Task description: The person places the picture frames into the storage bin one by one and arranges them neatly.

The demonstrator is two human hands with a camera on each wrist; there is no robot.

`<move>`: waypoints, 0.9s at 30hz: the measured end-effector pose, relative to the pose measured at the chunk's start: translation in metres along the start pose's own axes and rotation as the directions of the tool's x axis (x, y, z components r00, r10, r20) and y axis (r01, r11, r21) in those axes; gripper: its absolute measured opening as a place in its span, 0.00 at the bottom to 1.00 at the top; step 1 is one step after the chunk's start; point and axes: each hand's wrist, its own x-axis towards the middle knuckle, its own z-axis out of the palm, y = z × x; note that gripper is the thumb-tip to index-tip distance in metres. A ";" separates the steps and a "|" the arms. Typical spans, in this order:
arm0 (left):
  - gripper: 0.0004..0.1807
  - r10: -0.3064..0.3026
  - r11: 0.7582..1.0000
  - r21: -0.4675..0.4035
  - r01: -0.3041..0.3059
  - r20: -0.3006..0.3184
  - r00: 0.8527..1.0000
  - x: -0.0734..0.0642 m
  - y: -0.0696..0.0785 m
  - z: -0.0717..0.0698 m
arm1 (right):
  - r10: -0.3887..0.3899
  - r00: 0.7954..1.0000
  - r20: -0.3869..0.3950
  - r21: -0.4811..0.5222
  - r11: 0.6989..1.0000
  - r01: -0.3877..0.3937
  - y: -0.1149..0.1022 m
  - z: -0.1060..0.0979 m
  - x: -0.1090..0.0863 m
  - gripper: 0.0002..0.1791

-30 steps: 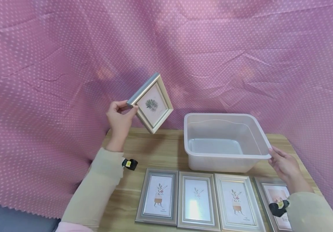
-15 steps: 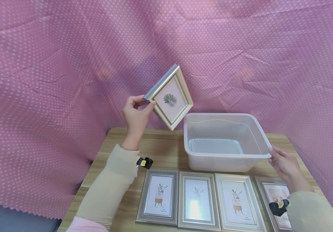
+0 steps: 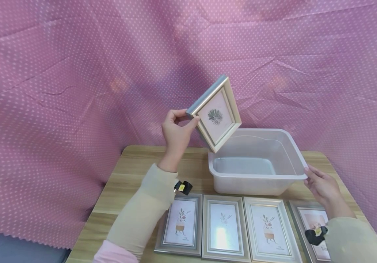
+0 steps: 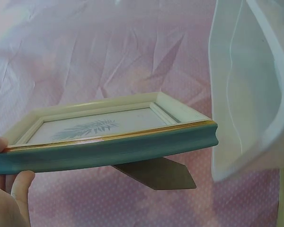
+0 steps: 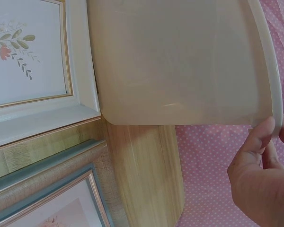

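My left hand (image 3: 176, 133) pinches one corner of a small picture frame (image 3: 219, 117) with a green leaf print. The frame is tilted in the air, its lower part overlapping the left rim of a white plastic bin (image 3: 251, 186) in the head view. In the left wrist view, a brown stand flap (image 4: 158, 174) sticks out beneath the frame, and the bin (image 4: 248, 94) is just beyond its far end. With thumb and fingers, my right hand (image 3: 323, 186) grips the bin's right front rim; the right wrist view shows that hand (image 5: 262, 172) at the rim's corner.
Several framed pictures lie face up in a row along the table's front, among them a grey one (image 3: 180, 224), a champagne one (image 3: 226, 226), a pale one (image 3: 270, 230) and a partly covered one (image 3: 310, 219). A pink dotted cloth (image 3: 109, 73) hangs behind the wooden table (image 3: 132, 171).
My left hand has carried the leaf-print picture frame to the right, from left of the bin to its left rim. The right hand and the bin have stayed put.
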 end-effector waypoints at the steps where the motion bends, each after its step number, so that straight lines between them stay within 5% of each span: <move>1: 0.16 0.000 1.000 0.003 0.000 0.001 1.000 -0.001 0.000 0.003 | 0.000 1.000 -0.002 -0.004 1.000 0.000 0.000 0.000 0.000 0.08; 15: 0.16 -0.062 0.998 0.000 0.062 -0.012 0.998 -0.025 -0.010 0.037 | -0.025 1.000 0.006 0.016 1.000 0.025 0.003 -0.001 0.002 0.09; 27: 0.16 -0.154 0.986 0.066 0.156 -0.026 0.988 -0.052 -0.034 0.043 | -0.023 1.000 0.005 0.016 1.000 0.023 0.002 -0.002 -0.001 0.09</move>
